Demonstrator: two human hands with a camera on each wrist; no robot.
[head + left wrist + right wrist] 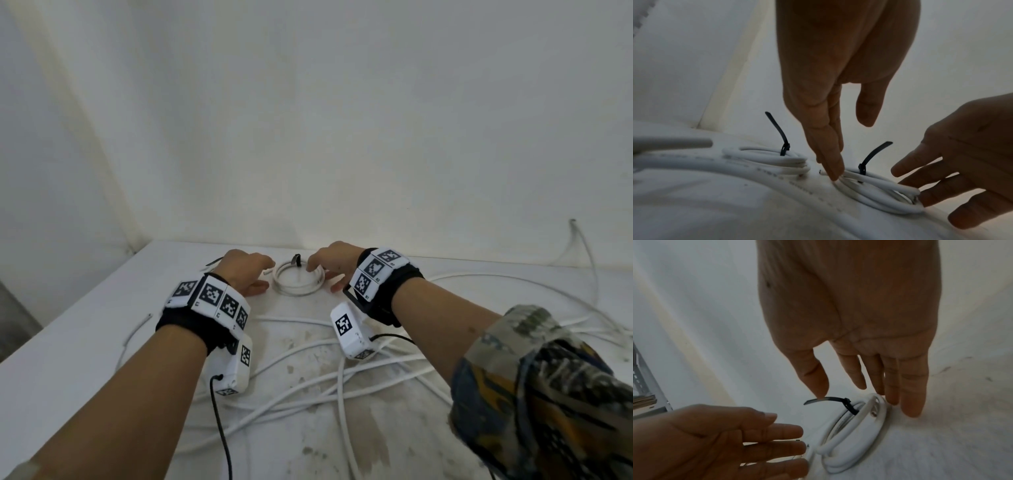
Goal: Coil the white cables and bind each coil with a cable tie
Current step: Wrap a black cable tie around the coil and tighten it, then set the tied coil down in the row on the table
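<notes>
A white table (85,329) fills the lower frame, stained at its middle, with a plain wall (342,102) behind it. Loose cables (308,370) sprawl across the near part of the table, crossing each other under both forearms. Further back, between the two hands, lies a coil (297,281), flat on the table and bound by a black tie (296,261) whose tail sticks up at the far side. The left hand (244,270) sits just left of the coil, fingers straight and slack, the tips touching the coil's left edge in the left wrist view. The right hand (334,262) flanks the other side, fingers extended, tips at the coil's right rim; neither hand grips anything. The right thumb (813,378) seems to brush the tie's tail, though blur makes that hard to confirm. Left of the left hand a second coil (772,160) rests on the table, tied too, its own black tie (782,141) standing upright.
</notes>
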